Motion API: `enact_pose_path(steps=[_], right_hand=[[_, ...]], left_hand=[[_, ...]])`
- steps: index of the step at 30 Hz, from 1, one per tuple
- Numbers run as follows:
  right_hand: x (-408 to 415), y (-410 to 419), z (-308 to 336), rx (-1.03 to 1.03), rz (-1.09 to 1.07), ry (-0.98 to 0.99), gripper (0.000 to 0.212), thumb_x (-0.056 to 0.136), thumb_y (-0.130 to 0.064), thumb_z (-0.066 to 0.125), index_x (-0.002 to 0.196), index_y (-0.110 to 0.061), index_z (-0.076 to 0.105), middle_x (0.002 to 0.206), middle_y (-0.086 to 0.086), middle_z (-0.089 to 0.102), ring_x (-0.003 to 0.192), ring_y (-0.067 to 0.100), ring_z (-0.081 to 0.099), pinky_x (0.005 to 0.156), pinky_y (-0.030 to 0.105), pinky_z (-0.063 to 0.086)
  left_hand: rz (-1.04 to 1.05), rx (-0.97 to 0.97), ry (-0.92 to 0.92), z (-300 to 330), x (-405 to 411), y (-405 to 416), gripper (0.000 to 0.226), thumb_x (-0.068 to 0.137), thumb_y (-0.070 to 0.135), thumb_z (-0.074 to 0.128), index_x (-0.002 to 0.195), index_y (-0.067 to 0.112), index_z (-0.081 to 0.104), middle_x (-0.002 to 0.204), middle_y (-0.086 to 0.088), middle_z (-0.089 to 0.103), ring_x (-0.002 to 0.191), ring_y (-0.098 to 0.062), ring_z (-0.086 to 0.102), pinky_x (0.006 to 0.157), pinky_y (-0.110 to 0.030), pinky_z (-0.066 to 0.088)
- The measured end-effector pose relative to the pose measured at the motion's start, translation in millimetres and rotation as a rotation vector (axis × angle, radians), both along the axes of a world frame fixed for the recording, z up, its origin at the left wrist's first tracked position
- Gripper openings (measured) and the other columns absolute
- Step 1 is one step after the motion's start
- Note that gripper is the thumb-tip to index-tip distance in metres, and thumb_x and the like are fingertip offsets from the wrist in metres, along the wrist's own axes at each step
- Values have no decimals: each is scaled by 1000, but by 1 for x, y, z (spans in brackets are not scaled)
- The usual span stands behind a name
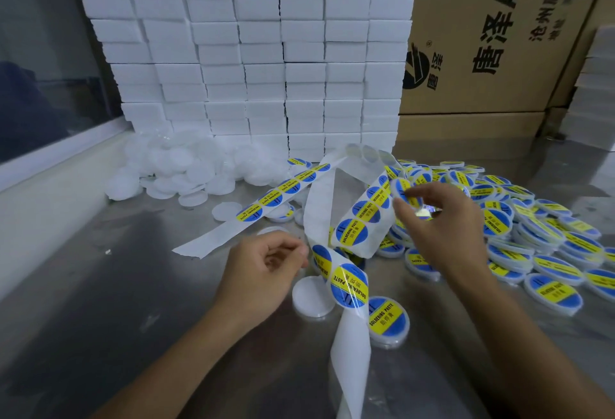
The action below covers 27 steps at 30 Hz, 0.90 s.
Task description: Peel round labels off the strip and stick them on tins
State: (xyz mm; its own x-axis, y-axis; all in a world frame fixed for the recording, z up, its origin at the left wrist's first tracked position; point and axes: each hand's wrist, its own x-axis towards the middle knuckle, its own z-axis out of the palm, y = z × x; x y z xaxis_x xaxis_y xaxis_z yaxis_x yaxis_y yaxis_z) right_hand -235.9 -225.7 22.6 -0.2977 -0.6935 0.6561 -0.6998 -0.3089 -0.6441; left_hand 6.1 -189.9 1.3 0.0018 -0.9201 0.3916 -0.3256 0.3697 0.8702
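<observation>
A long white backing strip (357, 215) carrying round blue-and-yellow "soldering paste" labels loops over the steel table. My left hand (263, 272) has its fingers curled, and its thumb and forefinger pinch the strip's edge beside a label (349, 285). My right hand (442, 222) is raised over the pile at the right and holds a small labelled tin (402, 189) at its fingertips. A bare white tin (311, 297) lies just under the strip. A labelled tin (388, 321) lies next to it.
Several labelled tins are heaped at the right (539, 239). A heap of unlabelled white tins (173, 172) lies at the back left. Behind them stand a wall of white blocks (266, 59) and cardboard boxes (499, 35). The table (116, 302) is bare steel in front.
</observation>
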Motion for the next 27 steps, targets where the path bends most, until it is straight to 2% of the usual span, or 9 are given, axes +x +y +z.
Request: enact_pose_path(steps=[6,9,11,13,17,19,22,25,27], right_hand=[[-33,-9,-17,208,-240,61,22,86,-31,72,98,-12,73,88,9,71,72,25,63,64,36,51],[-36,-11,-20,291,-247,86,20,90,-24,68,104,-11,73,85,11,72,74,31,64,63,35,49],[-36,-12,-23,330,-243,115,23,93,-18,61,110,-9,72,93,14,72,81,34,64,67,36,50],[-37,-13,-25,350,-245,156,23,95,-15,53,107,-5,71,93,16,71,79,34,61,70,39,50],[-36,-15,-24,460,-269,198,23,97,-22,45,101,-8,63,92,11,65,77,27,51,70,37,41],[-37,-15,-23,504,-265,220,24,97,-25,44,99,-9,62,91,8,63,79,26,53,70,36,40],[-34,-14,-22,445,-268,203,27,95,-27,51,105,-7,66,98,11,67,88,30,59,75,39,46],[-24,-7,-14,303,-223,140,31,94,-30,60,116,-10,69,116,10,68,101,31,63,86,43,51],[-13,-1,-6,192,-91,95,23,92,-24,64,109,-10,72,109,6,71,96,25,66,80,36,51]], left_hand=[[42,-91,-213,-10,4,-4,23,83,10,71,72,29,70,66,12,69,62,-8,65,61,-18,52],[51,-104,-254,-13,8,-6,19,83,10,71,73,26,71,64,13,69,60,-7,64,59,-13,48],[56,-110,-285,-14,10,-7,22,84,10,70,71,29,69,63,14,68,59,-7,64,58,-10,46],[62,-126,-326,-16,13,-8,25,84,12,70,70,32,68,63,15,68,60,-7,64,58,-10,46],[60,-138,-375,-18,16,-10,21,84,13,70,72,30,68,63,16,67,61,-7,65,58,-11,47],[63,-135,-393,-20,17,-11,19,84,13,70,73,29,69,64,16,67,62,-7,65,61,-19,51],[70,-109,-406,-21,19,-14,22,84,15,70,72,32,68,64,14,68,64,-8,66,66,-25,53],[56,-95,-390,-21,19,-16,31,85,16,69,69,42,63,66,17,68,65,-7,65,64,-18,51],[63,-86,-386,-18,19,-15,31,85,18,69,69,43,62,67,19,67,64,-6,65,62,-15,49]])
